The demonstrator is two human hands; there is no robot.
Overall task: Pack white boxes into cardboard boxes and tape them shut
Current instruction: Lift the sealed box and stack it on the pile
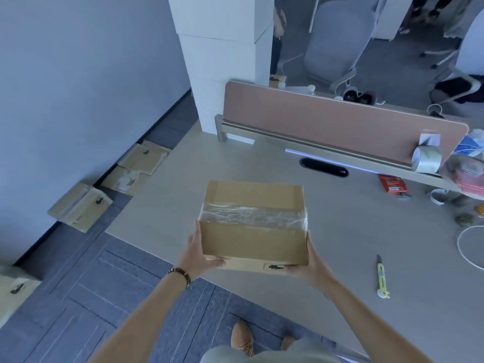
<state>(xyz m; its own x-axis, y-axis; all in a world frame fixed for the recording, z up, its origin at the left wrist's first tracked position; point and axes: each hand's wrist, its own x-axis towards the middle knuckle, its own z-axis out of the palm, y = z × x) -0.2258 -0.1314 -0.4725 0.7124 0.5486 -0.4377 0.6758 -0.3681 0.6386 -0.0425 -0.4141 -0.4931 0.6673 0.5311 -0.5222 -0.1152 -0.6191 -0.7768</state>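
A closed cardboard box (pixel 252 239) with clear tape across its top seam is held over the near edge of the desk (pixel 340 231). My left hand (pixel 199 254) grips its left side with the thumb along the front lower edge. My right hand (pixel 311 263) grips the right side the same way. A tall stack of white boxes (pixel 222 61) stands at the desk's far left corner. A roll of clear tape (pixel 426 158) leans against the pink divider (pixel 340 121) at the right.
A yellow box cutter (pixel 381 280) lies on the desk right of the box. Several taped cardboard boxes (pixel 81 205) lie on the floor along the left wall. Clutter, a red packet (pixel 392 183) and a white cable loop fill the desk's right side.
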